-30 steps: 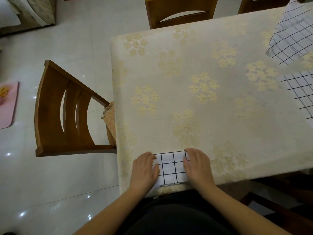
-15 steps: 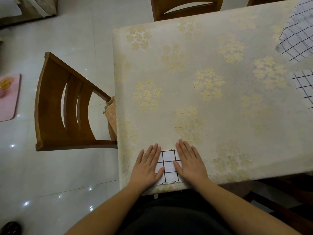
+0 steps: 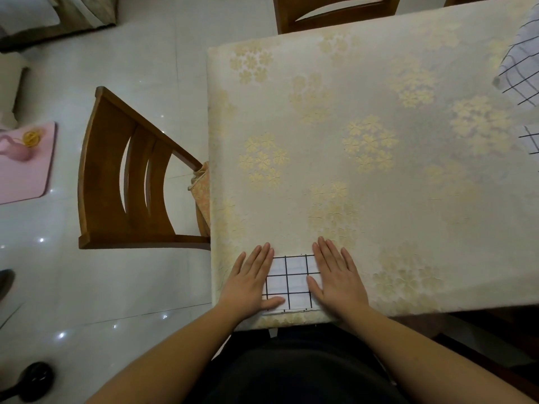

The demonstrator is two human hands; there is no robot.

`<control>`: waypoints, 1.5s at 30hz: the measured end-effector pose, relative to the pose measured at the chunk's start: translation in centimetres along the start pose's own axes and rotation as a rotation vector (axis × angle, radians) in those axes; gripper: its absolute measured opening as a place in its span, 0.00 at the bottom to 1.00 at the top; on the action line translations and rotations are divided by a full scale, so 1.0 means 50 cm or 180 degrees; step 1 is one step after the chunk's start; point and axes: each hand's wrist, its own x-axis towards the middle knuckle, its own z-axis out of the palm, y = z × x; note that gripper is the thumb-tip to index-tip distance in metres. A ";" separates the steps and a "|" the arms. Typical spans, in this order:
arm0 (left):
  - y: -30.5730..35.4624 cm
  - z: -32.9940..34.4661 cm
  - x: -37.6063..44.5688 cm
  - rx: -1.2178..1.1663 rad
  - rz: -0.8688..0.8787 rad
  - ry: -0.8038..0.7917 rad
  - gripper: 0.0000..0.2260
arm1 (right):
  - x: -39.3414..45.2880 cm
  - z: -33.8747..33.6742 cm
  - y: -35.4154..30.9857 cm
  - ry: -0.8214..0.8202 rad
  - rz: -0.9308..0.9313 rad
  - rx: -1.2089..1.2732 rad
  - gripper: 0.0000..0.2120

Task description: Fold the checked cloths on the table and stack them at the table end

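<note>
Table: a table covered by a cream cloth with gold flower clusters fills the middle and right of the head view; its left end and near edge are both visible, and the covering hangs down over both.
Folded cloth: a small white folded checked cloth with black grid lines lies flat on the table at the near edge, close to the near left corner, squared to the edge.
Left hand: the left hand lies palm down with fingers straight and together, pressing the left side of the folded cloth; the thumb rests across its near left corner.
Right hand: the right hand lies palm down with fingers straight and slightly spread, pressing the right side of the folded cloth; fingertips reach past its far edge onto the table covering.
Other cloths: two more checked cloths lie on the table at its right side, well apart from the folded one, a loose cloth further back and a cloth corner nearer; both are cut off by the picture edge.
Chairs: a wooden chair stands at the table's left end, its seat tucked under; a second chair back stands at the far side.
Floor: glossy pale floor tiles lie left of the table, with a pink mat beyond the chair.
</note>
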 end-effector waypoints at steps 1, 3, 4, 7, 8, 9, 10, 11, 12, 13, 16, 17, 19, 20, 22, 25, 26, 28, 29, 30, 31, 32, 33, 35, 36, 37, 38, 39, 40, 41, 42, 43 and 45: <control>0.001 -0.003 0.000 0.0005 0.0008 -0.0037 0.47 | -0.001 -0.002 0.000 -0.0018 0.0004 0.0005 0.36; 0.002 -0.007 -0.001 -0.0007 0.0052 -0.0039 0.47 | -0.001 -0.010 0.000 -0.0122 0.0013 0.0017 0.36; 0.002 -0.008 -0.002 -0.0013 0.0067 -0.0043 0.47 | -0.002 -0.012 0.000 -0.0155 0.0004 0.0033 0.36; 0.004 -0.018 -0.001 -0.0125 -0.0003 -0.0052 0.45 | -0.005 -0.012 0.001 -0.0169 0.0023 0.0180 0.36; 0.005 -0.025 -0.001 -0.0210 -0.0037 -0.0075 0.42 | 0.000 -0.014 0.003 -0.0197 0.0017 0.0234 0.36; 0.007 -0.032 -0.001 -0.0292 -0.0063 -0.0117 0.40 | 0.001 -0.016 0.006 -0.0223 -0.0012 0.0271 0.36; 0.011 -0.038 -0.001 -0.0357 -0.0104 -0.0134 0.37 | 0.000 -0.021 0.012 -0.0280 -0.0064 0.0325 0.36; 0.015 -0.045 0.001 -0.0391 -0.0154 -0.0129 0.36 | 0.000 -0.030 0.019 -0.0311 -0.0130 0.0394 0.37; 0.019 -0.056 0.002 -0.0421 -0.0197 -0.0153 0.35 | 0.005 -0.040 0.024 -0.0287 -0.0187 0.0495 0.38; 0.021 -0.068 0.005 -0.0484 -0.0236 -0.0187 0.34 | 0.008 -0.051 0.027 -0.0341 -0.0199 0.0659 0.39; 0.027 -0.101 0.003 -0.0628 -0.0355 -0.0209 0.34 | 0.007 -0.090 0.010 -0.0162 -0.0034 0.0940 0.34; 0.030 -0.111 -0.001 -0.0669 -0.0445 -0.0137 0.34 | 0.003 -0.100 -0.002 -0.0049 0.0033 0.0995 0.32; 0.035 -0.129 -0.016 -0.0768 -0.0686 0.0152 0.33 | -0.005 -0.118 -0.036 0.0153 0.0143 0.1033 0.30; 0.034 -0.137 -0.027 -0.0768 -0.0789 0.0288 0.32 | -0.008 -0.126 -0.056 0.0257 0.0195 0.0986 0.30; 0.021 -0.152 -0.051 -0.0671 -0.0884 0.0432 0.29 | -0.012 -0.140 -0.098 0.0369 0.0273 0.0811 0.29; -0.021 -0.161 -0.107 -0.0423 -0.0866 0.0506 0.31 | -0.016 -0.148 -0.159 0.0280 0.0307 0.0518 0.28; -0.037 -0.162 -0.131 -0.0390 -0.0854 0.0537 0.34 | -0.018 -0.150 -0.182 0.0285 0.0290 0.0430 0.27; -0.073 -0.162 -0.184 -0.0385 -0.0827 0.0661 0.36 | -0.026 -0.158 -0.240 0.0417 0.0167 0.0283 0.25; -0.092 -0.164 -0.210 -0.0430 -0.0809 0.0722 0.36 | -0.030 -0.163 -0.272 0.0509 0.0079 0.0256 0.24; -0.110 -0.165 -0.238 -0.0499 -0.0808 0.0766 0.37 | -0.035 -0.168 -0.306 0.0611 -0.0032 0.0257 0.23; -0.129 -0.167 -0.265 -0.0533 -0.0827 0.0800 0.38 | -0.041 -0.176 -0.342 0.0674 -0.0146 0.0268 0.23; -0.148 -0.169 -0.292 -0.0523 -0.0859 0.0835 0.40 | -0.047 -0.185 -0.380 0.0738 -0.0247 0.0256 0.23; -0.168 -0.170 -0.320 -0.0492 -0.0894 0.0873 0.42 | -0.051 -0.194 -0.420 0.0798 -0.0323 0.0221 0.23; -0.211 -0.166 -0.381 -0.0411 -0.0991 0.0974 0.39 | -0.061 -0.208 -0.499 0.0890 -0.0385 0.0134 0.23; -0.233 -0.161 -0.411 -0.0385 -0.1044 0.1020 0.35 | -0.068 -0.211 -0.539 0.0898 -0.0380 0.0108 0.21; -0.256 -0.156 -0.442 -0.0363 -0.1089 0.1076 0.32 | -0.074 -0.213 -0.577 0.0888 -0.0371 0.0094 0.20; -0.279 -0.148 -0.471 -0.0350 -0.1116 0.1134 0.30 | -0.079 -0.214 -0.614 0.0859 -0.0366 0.0083 0.20; -0.301 -0.138 -0.499 -0.0356 -0.1117 0.1167 0.29 | -0.084 -0.215 -0.650 0.0812 -0.0365 0.0054 0.21; -0.321 -0.130 -0.528 -0.0387 -0.1113 0.1155 0.29 | -0.090 -0.216 -0.684 0.0744 -0.0349 0.0023 0.22; -0.341 -0.123 -0.555 -0.0406 -0.1115 0.1154 0.30 | -0.095 -0.217 -0.717 0.0652 -0.0332 0.0022 0.23; -0.361 -0.116 -0.579 -0.0446 -0.1143 0.1119 0.32 | -0.098 -0.217 -0.748 0.0571 -0.0323 0.0029 0.24; -0.380 -0.110 -0.602 -0.0505 -0.1186 0.1067 0.34 | -0.101 -0.214 -0.776 0.0500 -0.0347 0.0044 0.24; -0.412 -0.100 -0.643 -0.0567 -0.1273 0.0990 0.38 | -0.106 -0.207 -0.823 0.0429 -0.0431 0.0052 0.25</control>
